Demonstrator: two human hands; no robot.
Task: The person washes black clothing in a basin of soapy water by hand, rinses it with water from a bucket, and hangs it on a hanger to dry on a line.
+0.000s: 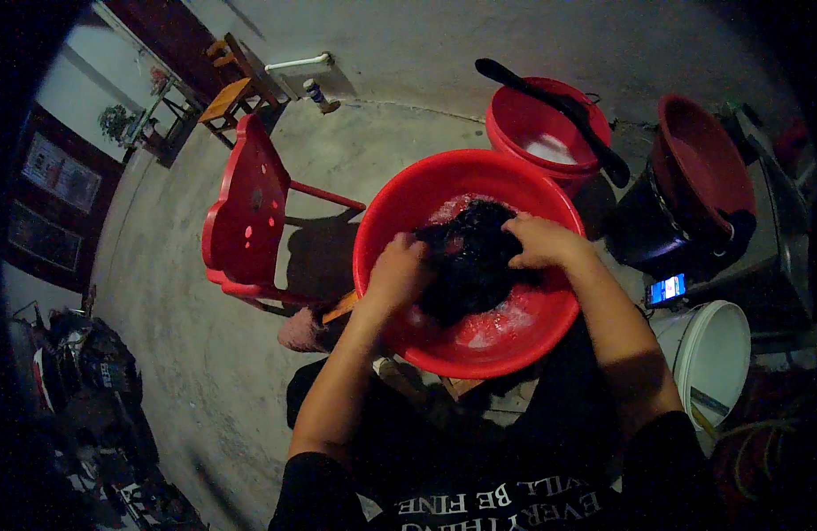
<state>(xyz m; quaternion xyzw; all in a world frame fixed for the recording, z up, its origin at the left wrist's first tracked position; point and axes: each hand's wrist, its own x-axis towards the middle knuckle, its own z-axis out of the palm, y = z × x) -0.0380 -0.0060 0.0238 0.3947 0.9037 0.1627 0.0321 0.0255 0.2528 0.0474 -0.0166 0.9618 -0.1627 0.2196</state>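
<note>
A wide red basin (386, 226) is in front of me, with soapy suds (488, 329) inside. Dark, wet cloth (479, 270) is bunched up in its middle; what garment it is, I cannot tell. My left hand (398, 270) is closed on the cloth's left side, near the basin's left wall. At the upper right of the bundle, my right hand (539, 241) grips the same cloth with curled fingers. The fingertips of both hands are partly hidden in the dark folds.
Behind the basin stands a red bucket (506, 128) with a long black object (572, 111) across its rim. A red chair (245, 203) is at left. At right are a dark red tub (701, 159), a lit phone (666, 289) and a white bucket (723, 354). A motorcycle (99, 380) stands far left.
</note>
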